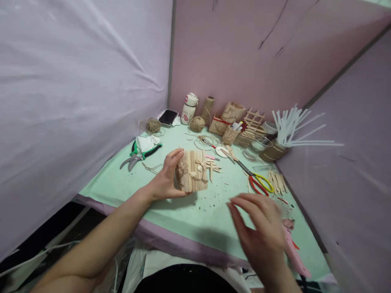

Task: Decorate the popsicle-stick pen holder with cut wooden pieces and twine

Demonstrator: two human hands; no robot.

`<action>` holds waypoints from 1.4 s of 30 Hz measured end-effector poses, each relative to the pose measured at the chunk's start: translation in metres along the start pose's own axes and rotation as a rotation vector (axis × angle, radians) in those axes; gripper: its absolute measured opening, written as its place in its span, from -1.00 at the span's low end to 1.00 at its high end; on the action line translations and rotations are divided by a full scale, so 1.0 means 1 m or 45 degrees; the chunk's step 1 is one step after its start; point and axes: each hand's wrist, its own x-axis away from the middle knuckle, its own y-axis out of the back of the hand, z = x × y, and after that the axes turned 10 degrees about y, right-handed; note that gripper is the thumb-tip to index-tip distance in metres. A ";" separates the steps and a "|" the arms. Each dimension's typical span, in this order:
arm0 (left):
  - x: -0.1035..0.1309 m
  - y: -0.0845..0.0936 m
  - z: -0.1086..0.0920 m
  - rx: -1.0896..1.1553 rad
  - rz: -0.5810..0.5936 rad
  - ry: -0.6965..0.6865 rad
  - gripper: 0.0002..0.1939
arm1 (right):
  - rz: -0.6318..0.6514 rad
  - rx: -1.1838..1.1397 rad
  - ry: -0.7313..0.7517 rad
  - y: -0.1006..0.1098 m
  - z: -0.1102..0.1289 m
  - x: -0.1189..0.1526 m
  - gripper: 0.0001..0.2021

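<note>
My left hand grips a small holder made of wooden craft sticks, thumb below and fingers along its upper left. Small wooden flowers and leaf shapes decorate its front, which faces me. To the right, my right hand hovers above the table, slightly blurred. Its thumb and fingertips come together in a pinch, and whatever may be between them is too small to make out. A pink glue gun lies beside that hand, partly hidden by it. Scissors with red and yellow handles lie beyond it.
Green-handled pruning shears lie at the left. Along the back stand a phone, a bottle, twine balls, stick holders and a container of white glue sticks. Loose craft sticks and scraps dot the green tabletop.
</note>
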 end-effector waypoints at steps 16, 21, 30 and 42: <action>0.001 0.003 -0.004 -0.059 -0.095 -0.017 0.16 | 0.019 0.014 -0.034 -0.085 0.022 -0.028 -0.92; 0.002 0.002 -0.004 -0.069 -0.078 -0.014 0.17 | 0.002 0.025 -0.074 -0.084 0.020 -0.025 -0.91; 0.000 0.001 -0.006 -0.064 -0.071 -0.026 0.16 | 0.031 0.049 -0.108 -0.084 0.018 -0.024 -0.90; 0.002 0.001 -0.004 -0.050 -0.041 0.004 0.16 | 0.050 0.102 -0.066 -0.086 0.019 -0.022 -0.93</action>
